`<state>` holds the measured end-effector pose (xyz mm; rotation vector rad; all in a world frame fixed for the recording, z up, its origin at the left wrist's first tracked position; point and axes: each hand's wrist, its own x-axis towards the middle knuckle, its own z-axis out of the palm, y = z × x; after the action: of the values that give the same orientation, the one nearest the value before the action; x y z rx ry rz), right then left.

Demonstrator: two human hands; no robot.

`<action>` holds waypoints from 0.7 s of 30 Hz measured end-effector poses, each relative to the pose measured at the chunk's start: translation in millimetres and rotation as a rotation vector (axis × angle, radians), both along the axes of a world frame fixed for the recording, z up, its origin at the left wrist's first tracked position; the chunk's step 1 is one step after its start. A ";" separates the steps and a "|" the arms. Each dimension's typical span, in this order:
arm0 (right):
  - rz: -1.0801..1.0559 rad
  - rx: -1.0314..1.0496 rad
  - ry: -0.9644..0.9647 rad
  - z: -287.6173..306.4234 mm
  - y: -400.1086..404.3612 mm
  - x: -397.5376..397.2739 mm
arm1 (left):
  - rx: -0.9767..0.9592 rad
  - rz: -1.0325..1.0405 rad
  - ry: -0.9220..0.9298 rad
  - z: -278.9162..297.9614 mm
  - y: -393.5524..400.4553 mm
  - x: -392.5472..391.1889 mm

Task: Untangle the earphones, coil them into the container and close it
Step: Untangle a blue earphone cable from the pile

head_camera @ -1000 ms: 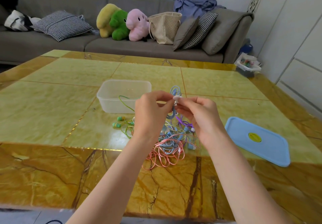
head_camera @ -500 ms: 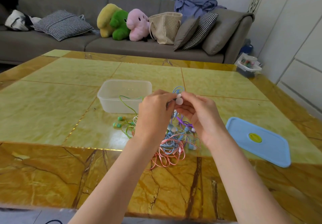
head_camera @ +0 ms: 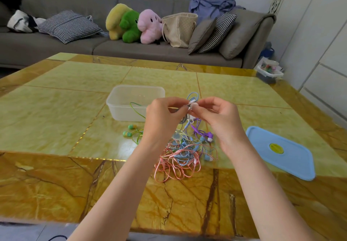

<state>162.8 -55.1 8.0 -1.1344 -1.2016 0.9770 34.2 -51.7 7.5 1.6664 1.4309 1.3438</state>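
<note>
Pinching white earbud (head_camera: 193, 105), both hands' fingers (head_camera: 183, 107) clenched (cable hanging down to tangle (head_camera: 185, 152)).

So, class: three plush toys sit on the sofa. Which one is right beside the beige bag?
The pink plush toy. It sits right next to the beige bag, while the green plush toy is in the middle and the yellow plush toy is farthest from it.

both hands (head_camera: 165, 117) (head_camera: 221, 118) raised, fingers (head_camera: 180, 103) pinched together.

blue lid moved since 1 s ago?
No. The blue lid lies flat on the table, in the same spot right of the earphone tangle.
</note>
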 end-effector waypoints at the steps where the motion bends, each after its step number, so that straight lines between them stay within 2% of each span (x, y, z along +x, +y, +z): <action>1: -0.026 0.020 -0.058 -0.5 0.6 -0.5 | -0.008 -0.004 0.009 -0.2 0.7 -0.5; 4: -0.057 0.058 -0.160 -2.2 2.3 -0.5 | -0.029 -0.021 0.034 -0.9 1.5 -2.7; 9: 0.026 0.119 -0.281 -2.7 1.8 -1.0 | -0.042 -0.065 0.120 -0.5 3.0 -5.7; 14: -0.008 0.100 -0.293 -2.4 0.9 -0.7 | -0.172 -0.173 0.031 2.9 2.8 -9.6; 16: 0.005 0.092 -0.264 -1.8 0.2 0.0 | -0.217 -0.191 -0.046 2.7 3.5 -11.7; 21: 0.024 0.028 -0.141 -1.0 1.9 3.0 | -0.354 -0.277 -0.461 2.3 4.7 -13.6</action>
<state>165.8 -53.2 7.0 -1.1851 -1.3403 0.9074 20.6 -47.0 9.9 1.1769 1.0491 1.1428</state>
